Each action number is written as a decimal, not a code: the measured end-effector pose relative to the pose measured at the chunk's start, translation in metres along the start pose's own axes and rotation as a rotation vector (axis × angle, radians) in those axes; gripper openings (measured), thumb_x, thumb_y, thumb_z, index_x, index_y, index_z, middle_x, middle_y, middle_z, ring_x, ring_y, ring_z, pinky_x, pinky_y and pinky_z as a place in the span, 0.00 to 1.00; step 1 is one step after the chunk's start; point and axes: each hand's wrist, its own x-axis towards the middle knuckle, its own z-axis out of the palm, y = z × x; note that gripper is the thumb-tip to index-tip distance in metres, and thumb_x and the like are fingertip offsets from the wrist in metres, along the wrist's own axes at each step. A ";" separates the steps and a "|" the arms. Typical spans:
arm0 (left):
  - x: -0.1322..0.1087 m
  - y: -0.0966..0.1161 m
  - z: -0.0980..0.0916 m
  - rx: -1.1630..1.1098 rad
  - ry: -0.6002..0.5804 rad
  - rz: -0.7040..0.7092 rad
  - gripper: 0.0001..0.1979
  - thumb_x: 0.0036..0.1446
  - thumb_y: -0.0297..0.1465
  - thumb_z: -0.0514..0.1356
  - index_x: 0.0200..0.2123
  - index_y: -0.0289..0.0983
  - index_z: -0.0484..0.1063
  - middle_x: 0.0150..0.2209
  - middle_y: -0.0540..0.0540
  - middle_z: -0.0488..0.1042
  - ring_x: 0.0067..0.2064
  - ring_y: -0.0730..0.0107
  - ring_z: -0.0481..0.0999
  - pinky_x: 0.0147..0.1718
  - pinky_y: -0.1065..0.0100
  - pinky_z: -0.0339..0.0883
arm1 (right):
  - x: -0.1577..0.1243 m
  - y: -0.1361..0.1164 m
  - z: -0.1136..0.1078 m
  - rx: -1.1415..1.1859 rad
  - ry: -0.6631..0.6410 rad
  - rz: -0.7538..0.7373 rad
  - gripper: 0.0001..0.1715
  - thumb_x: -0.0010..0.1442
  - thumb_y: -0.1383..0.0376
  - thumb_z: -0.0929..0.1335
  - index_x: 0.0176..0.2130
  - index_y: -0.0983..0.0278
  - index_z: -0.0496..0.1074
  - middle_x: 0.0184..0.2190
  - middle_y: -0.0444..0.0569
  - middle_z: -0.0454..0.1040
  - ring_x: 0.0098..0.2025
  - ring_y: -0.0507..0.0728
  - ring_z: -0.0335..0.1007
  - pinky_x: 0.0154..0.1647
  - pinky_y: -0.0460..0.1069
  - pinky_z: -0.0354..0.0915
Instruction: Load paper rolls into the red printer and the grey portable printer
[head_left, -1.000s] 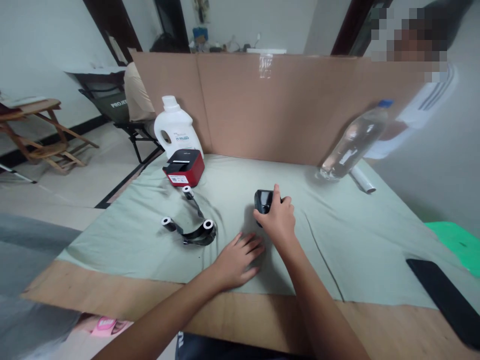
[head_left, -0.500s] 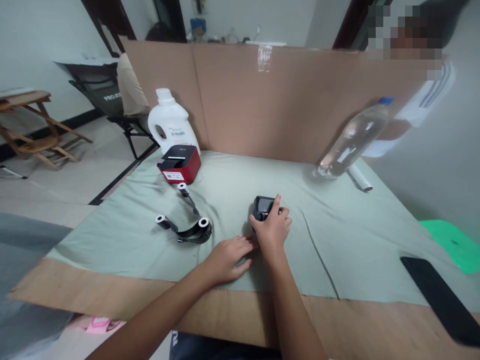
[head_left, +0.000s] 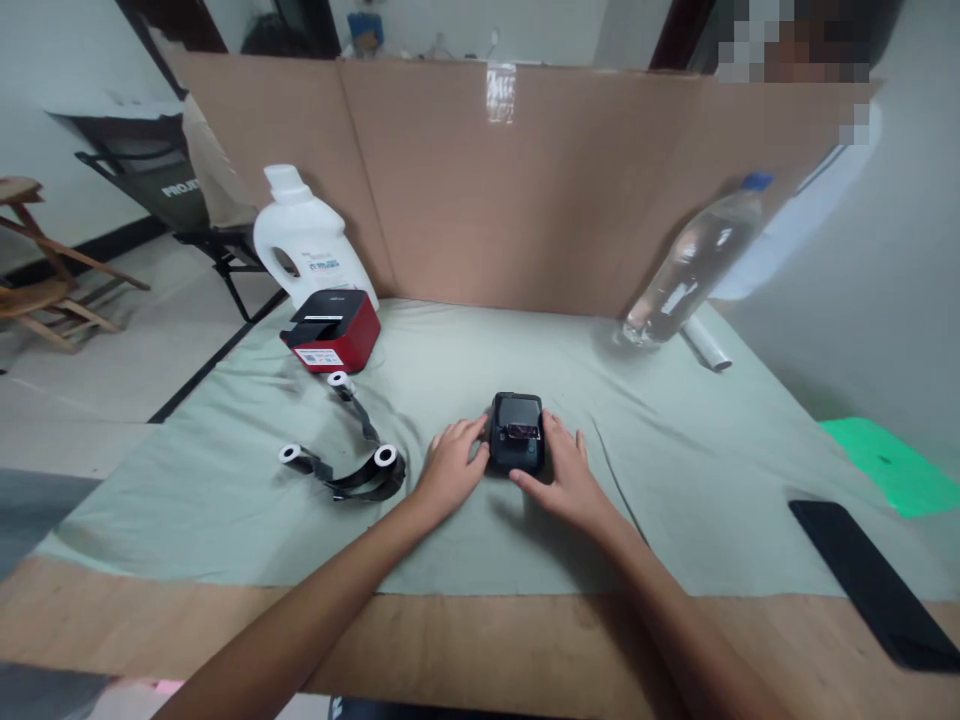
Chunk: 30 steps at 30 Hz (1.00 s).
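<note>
A small black boxy device (head_left: 517,450) with a glossy grey window on top lies on the pale green cloth, between my two hands. My left hand (head_left: 453,468) rests on the cloth at its left side, fingers stretched out and the tips at the device's edge. On the other side, my right hand (head_left: 568,472) has its fingers along the right edge and its thumb spread near the front corner. Neither hand wraps round the device. Left of my left hand sits a curved black frame (head_left: 367,482) with white ring-shaped ends.
A red and black box-shaped machine (head_left: 356,335) stands before a white jug (head_left: 319,245). A tilted clear bottle (head_left: 694,265) leans at the back right by a silvery tube (head_left: 706,345). A cardboard panel (head_left: 525,200) closes off the back. A black phone-like slab (head_left: 874,580) lies right.
My right hand has come off the top of the black device to its right side. My left hand has moved forward to its left side. The view has shifted slightly.
</note>
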 end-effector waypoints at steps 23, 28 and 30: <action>-0.004 0.002 0.006 -0.200 -0.082 0.088 0.31 0.63 0.22 0.47 0.69 0.35 0.61 0.53 0.38 0.68 0.55 0.60 0.70 0.60 0.58 0.63 | -0.004 0.004 0.033 0.019 0.217 -0.114 0.68 0.56 0.59 0.78 0.76 0.62 0.36 0.72 0.67 0.52 0.73 0.73 0.52 0.68 0.70 0.60; -0.011 0.010 0.001 -0.181 -0.080 0.060 0.29 0.64 0.22 0.47 0.68 0.35 0.62 0.53 0.38 0.68 0.54 0.59 0.70 0.59 0.58 0.64 | -0.009 0.004 0.030 0.042 0.214 -0.134 0.64 0.57 0.56 0.77 0.76 0.60 0.40 0.72 0.65 0.55 0.72 0.72 0.55 0.67 0.69 0.62; -0.014 0.011 0.000 -0.190 -0.080 0.051 0.29 0.64 0.23 0.47 0.67 0.35 0.63 0.52 0.38 0.68 0.53 0.59 0.70 0.58 0.59 0.65 | -0.010 0.004 0.027 0.043 0.206 -0.125 0.63 0.56 0.54 0.77 0.76 0.59 0.42 0.71 0.64 0.56 0.71 0.72 0.56 0.66 0.70 0.62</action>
